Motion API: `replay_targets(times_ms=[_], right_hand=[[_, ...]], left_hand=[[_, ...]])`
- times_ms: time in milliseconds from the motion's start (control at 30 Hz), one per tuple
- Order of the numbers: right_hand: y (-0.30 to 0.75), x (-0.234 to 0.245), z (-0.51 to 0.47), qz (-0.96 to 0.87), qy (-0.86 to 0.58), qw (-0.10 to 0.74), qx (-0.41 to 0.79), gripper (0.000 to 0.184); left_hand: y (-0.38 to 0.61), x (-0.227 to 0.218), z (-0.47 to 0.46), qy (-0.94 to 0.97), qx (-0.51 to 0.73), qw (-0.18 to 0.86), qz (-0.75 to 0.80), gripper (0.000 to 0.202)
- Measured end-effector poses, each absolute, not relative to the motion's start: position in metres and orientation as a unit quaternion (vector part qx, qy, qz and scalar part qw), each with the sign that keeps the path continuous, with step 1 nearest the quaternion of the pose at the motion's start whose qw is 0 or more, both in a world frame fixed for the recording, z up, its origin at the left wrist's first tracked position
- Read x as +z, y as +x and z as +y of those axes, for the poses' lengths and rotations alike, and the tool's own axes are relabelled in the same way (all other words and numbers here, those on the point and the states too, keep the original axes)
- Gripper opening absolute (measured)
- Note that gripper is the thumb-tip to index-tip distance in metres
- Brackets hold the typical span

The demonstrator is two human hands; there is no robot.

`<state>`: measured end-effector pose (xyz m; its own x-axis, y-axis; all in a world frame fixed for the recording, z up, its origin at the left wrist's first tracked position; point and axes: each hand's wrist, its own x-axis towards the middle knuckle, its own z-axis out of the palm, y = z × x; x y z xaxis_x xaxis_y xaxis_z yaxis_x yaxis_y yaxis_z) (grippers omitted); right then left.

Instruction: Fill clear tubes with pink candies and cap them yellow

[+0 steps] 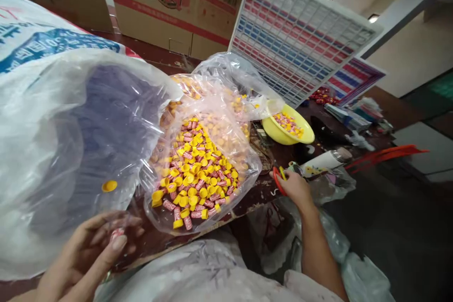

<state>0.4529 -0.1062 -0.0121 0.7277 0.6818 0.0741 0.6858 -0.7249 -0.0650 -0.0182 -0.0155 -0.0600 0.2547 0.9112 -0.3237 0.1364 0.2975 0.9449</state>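
Low on the left, my left hand [94, 247] pinches a small red-and-white patterned cylinder [117, 233] between thumb and fingers. My right hand [296, 188] is closed on the red handle of what looks like scissors [277, 182], at the table's front edge; a yellow part shows by its fingers. Between the hands lies a clear plastic bag [253, 163], its mouth towards me, full of similar red-and-white cylinders and yellow caps [203, 192]. A single yellow cap [109, 186] rests in the large white sack beside my left hand.
The white sack [42, 118] fills the left side. A yellow bowl [278, 133] with small pieces stands behind my right hand, a white bottle [323, 161] to its right. A white wire rack [244, 14] leans behind the bowl; cardboard boxes [152, 23] stand at the back.
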Motion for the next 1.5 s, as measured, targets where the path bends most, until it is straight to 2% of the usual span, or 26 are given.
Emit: replay_targets(times_ms=[133,200,267,300,367,433,500,533,600,733,867,1000,1100,1167,1233,1333,1400,1500], right_hand=[[0.456,-0.032,-0.104,-0.402,-0.914,0.045,0.035,0.036],[0.446,-0.025,-0.094,-0.422,-0.902,0.086,0.019,0.036],[0.421,-0.012,-0.082,-0.430,-0.858,0.279,-0.044,0.040],[0.401,-0.005,-0.078,-0.433,-0.816,0.382,0.005,0.041],[0.346,0.001,-0.070,-0.484,-0.755,0.422,0.135,0.044],[0.284,-0.005,-0.060,-0.488,-0.586,0.412,0.498,0.053],[0.229,-0.021,-0.047,-0.410,-0.444,0.315,0.732,0.064],[0.208,-0.030,-0.039,-0.361,-0.385,0.294,0.797,0.071],[0.180,-0.043,-0.025,-0.294,-0.312,0.288,0.856,0.072],[0.163,-0.044,-0.003,-0.253,-0.269,0.283,0.885,0.060],[0.151,-0.031,0.011,-0.275,-0.291,0.262,0.878,0.055],[0.133,-0.030,0.015,-0.284,-0.306,0.245,0.875,0.056],[0.131,-0.030,0.020,-0.369,-0.345,0.245,0.827,0.058],[0.136,-0.028,0.028,-0.496,-0.406,0.281,0.715,0.053],[0.142,-0.026,0.039,-0.650,-0.492,0.312,0.488,0.043],[0.147,-0.029,0.056,-0.801,-0.536,0.223,0.148,0.024],[0.144,-0.035,0.065,-0.848,-0.510,0.136,0.056,0.012],[0.136,-0.044,0.073,-0.870,-0.484,0.086,0.022,0.012]], left_hand=[[-0.015,-0.044,-0.027,0.506,0.331,0.617,0.503,0.044],[-0.016,-0.037,-0.031,0.548,0.322,0.594,0.493,0.042],[-0.017,-0.029,-0.034,0.603,0.313,0.543,0.494,0.036],[-0.016,-0.024,-0.035,0.631,0.313,0.509,0.495,0.032],[-0.012,-0.013,-0.038,0.688,0.318,0.439,0.482,0.024],[-0.005,-0.001,-0.039,0.752,0.318,0.374,0.439,0.018],[0.001,0.008,-0.039,0.818,0.302,0.303,0.384,0.018],[0.002,0.012,-0.039,0.844,0.295,0.263,0.363,0.020],[-0.001,0.016,-0.038,0.875,0.280,0.182,0.352,0.024],[-0.017,0.023,-0.038,0.893,0.259,0.052,0.365,0.031],[-0.030,0.027,-0.039,0.890,0.255,0.000,0.378,0.032],[-0.036,0.028,-0.040,0.885,0.293,0.011,0.360,0.033],[-0.044,0.029,-0.043,0.874,0.307,0.034,0.374,0.034],[-0.050,0.029,-0.045,0.850,0.326,0.061,0.409,0.033],[-0.055,0.028,-0.045,0.806,0.355,0.121,0.458,0.026],[-0.058,0.019,-0.043,0.698,0.396,0.262,0.535,0.020],[-0.059,0.009,-0.040,0.634,0.408,0.339,0.563,0.023],[-0.061,-0.003,-0.038,0.606,0.395,0.380,0.577,0.032]])
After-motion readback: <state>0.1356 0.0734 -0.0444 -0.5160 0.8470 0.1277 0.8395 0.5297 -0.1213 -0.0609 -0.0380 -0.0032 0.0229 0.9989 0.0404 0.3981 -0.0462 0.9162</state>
